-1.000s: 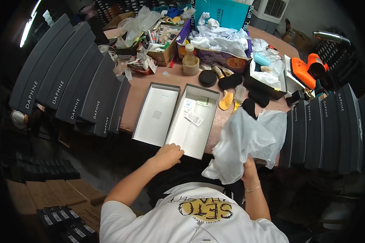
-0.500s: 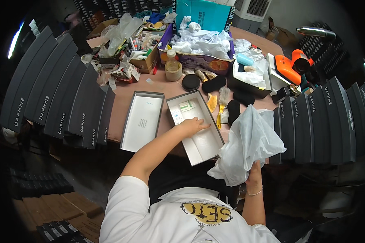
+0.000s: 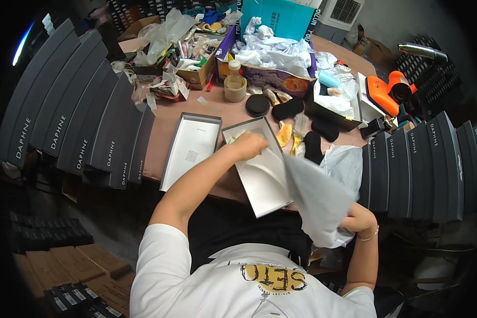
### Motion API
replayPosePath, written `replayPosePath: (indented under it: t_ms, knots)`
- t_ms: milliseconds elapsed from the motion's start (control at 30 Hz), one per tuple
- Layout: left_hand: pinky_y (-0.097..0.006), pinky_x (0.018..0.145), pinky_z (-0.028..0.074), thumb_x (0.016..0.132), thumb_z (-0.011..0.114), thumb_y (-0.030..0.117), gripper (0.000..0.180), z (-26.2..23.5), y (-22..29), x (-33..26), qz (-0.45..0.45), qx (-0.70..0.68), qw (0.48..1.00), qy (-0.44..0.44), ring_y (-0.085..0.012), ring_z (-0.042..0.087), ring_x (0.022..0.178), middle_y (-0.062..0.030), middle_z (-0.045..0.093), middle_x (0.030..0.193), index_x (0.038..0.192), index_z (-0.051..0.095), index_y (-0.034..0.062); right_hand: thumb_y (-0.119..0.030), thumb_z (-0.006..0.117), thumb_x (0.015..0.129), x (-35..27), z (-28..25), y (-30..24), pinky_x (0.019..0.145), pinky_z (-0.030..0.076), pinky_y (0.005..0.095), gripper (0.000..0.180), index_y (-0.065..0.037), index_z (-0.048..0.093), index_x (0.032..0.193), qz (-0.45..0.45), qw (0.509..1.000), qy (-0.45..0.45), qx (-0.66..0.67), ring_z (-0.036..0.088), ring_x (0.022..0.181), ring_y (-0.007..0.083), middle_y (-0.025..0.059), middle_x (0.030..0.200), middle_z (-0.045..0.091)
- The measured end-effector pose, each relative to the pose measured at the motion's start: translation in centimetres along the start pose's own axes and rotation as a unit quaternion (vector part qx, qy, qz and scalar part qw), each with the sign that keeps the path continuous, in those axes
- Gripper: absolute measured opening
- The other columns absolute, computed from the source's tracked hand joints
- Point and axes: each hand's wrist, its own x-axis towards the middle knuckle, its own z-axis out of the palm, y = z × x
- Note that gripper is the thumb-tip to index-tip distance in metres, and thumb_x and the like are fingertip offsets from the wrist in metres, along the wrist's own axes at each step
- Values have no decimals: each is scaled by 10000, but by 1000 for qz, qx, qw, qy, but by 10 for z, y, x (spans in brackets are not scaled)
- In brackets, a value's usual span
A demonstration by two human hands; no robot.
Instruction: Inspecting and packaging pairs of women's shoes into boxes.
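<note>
Left hand [image 3: 250,146] reaches into the open white box [image 3: 259,177], fingers curled loosely and pressing down at the far end of its floor; whether it grips anything there I cannot tell. Right hand [image 3: 358,218], nearer the body and off to the right of it, is closed on the lower corner of a sheet of white tissue paper [image 3: 315,196], which hangs between the two hands with its upper edge touching the box's near right wall. To line the box well, judging from this, the paper wants drawing flat across the floor while the pressing hand pins its far edge. Just left of the pressing hand lies the box lid [image 3: 188,151], inside up, on the brown table [image 3: 164,132].
</note>
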Motion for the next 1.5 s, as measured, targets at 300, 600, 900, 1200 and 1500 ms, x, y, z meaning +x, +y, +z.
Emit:
replayPosePath:
  t_ms: [300, 600, 900, 1200, 1500]
  knots:
    - [-432, 766, 473, 772, 597, 5, 230, -29, 1, -25, -68, -212, 942, 251, -389, 595, 878, -187, 622, 891, 1001, 587, 16, -246, 557, 791, 187, 69, 39, 730, 508, 460, 292, 29, 616, 869, 9, 869, -81, -488, 647, 786, 378, 231, 817, 652]
    - [-462, 893, 415, 754, 558, 127, 152, 8, 56, -54, 96, 128, 966, 205, -247, 558, 876, -64, 556, 849, 882, 638, 112, -132, 602, 792, 141, 126, 64, 744, 513, 392, 215, -9, 551, 960, -150, 851, 124, -489, 616, 859, 337, 165, 863, 606]
    - [-625, 1021, 265, 851, 446, 267, 351, -5, 52, -39, -98, 48, 978, -179, -312, 422, 1248, -145, 567, 1197, 1056, 671, 92, -276, 614, 843, 142, 108, 121, 735, 499, 425, 305, -11, 581, 990, 10, 886, 120, -449, 624, 840, 334, 187, 916, 633]
    - [-439, 940, 393, 767, 639, 186, 222, -54, 93, -110, 42, -85, 993, 64, -315, 543, 1027, -134, 613, 1027, 932, 664, 40, -47, 664, 761, -28, 44, 41, 870, 469, 381, 365, 11, 570, 1109, -32, 837, 459, -297, 582, 1007, 351, 190, 1067, 601]
    - [-439, 947, 346, 868, 492, 551, 593, -13, 122, -108, 23, 120, 972, -202, -310, 562, 978, -160, 636, 916, 946, 649, -16, -97, 781, 687, -57, 33, 96, 1001, 398, 412, 888, -90, 297, 1432, 135, 806, 438, -375, 442, 1242, 376, 241, 1471, 250]
